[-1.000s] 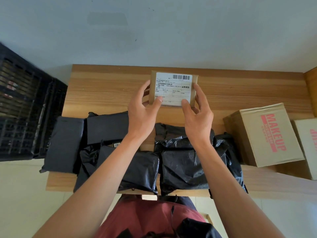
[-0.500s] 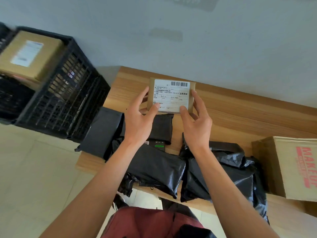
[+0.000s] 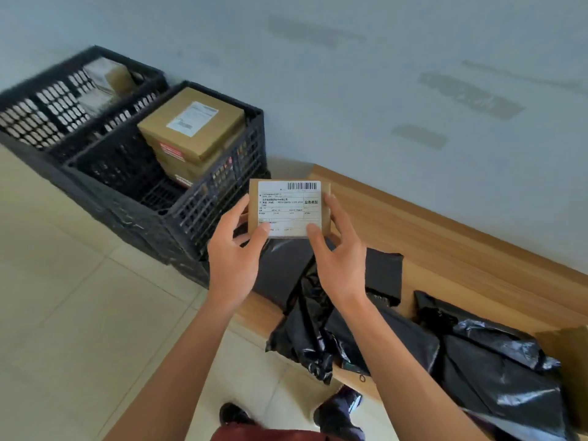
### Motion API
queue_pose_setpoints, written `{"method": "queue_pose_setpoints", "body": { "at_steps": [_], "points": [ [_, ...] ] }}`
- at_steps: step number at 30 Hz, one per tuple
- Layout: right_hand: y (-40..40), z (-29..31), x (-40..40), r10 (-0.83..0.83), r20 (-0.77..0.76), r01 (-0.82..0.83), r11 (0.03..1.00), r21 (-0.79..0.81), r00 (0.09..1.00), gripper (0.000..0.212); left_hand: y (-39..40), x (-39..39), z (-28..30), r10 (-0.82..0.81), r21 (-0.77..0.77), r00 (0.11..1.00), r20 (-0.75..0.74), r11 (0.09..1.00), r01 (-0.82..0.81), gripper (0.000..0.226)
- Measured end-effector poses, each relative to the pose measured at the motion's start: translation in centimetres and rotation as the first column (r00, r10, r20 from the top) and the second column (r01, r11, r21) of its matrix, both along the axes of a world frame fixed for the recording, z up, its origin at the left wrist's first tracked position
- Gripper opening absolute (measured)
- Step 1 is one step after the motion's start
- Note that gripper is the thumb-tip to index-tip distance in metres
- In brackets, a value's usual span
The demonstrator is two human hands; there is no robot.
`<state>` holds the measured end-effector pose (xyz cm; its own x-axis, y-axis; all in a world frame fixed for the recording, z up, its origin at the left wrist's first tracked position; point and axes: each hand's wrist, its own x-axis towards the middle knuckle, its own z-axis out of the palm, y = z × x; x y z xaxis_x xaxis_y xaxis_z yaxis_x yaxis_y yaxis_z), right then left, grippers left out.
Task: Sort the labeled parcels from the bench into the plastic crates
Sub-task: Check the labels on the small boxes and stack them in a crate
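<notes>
A small brown cardboard parcel (image 3: pixel 288 207) with a white barcode label is held up in front of me, over the bench's left end. My left hand (image 3: pixel 234 259) grips its lower left edge and my right hand (image 3: pixel 339 256) grips its lower right edge, thumbs on the label. Two black plastic crates stand on the floor to the left: the near crate (image 3: pixel 203 198) holds stacked labeled brown boxes (image 3: pixel 194 128), and the far crate (image 3: pixel 54 100) holds other parcels. Several black plastic-wrapped parcels (image 3: pixel 378 332) lie on the wooden bench (image 3: pixel 461 249).
A grey wall runs behind the bench and crates. Pale floor tiles (image 3: pixel 79 313) spread to the left. A brown box's corner (image 3: pixel 569 351) shows at the right edge. My shoes (image 3: pixel 337 412) are below, beside the bench front.
My view has swung left, bringing both crates into sight. The parcel, still held in both hands, has moved from over the bench's middle toward its left end, close to the near crate.
</notes>
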<state>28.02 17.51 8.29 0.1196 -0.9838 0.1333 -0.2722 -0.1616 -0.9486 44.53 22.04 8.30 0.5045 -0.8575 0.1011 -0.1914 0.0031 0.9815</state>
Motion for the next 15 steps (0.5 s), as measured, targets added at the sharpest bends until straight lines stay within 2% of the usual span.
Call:
{"method": "queue_pose_setpoints", "body": {
  "at_steps": [8,15],
  "points": [
    [3.6,2.6,15.2,0.188,0.01,-0.188,0.981,-0.056,0.982,0.061,7.1,14.0,2.7,0.195,-0.027,0.981,0.018,0.981,-0.194,0.056],
    [4.7,3.5,24.4,0.388,-0.033,-0.39,0.92,-0.052,0.921,0.068,10.1,22.5,3.6,0.352,-0.045,0.933,0.072,0.936,-0.35,0.059]
  ]
}}
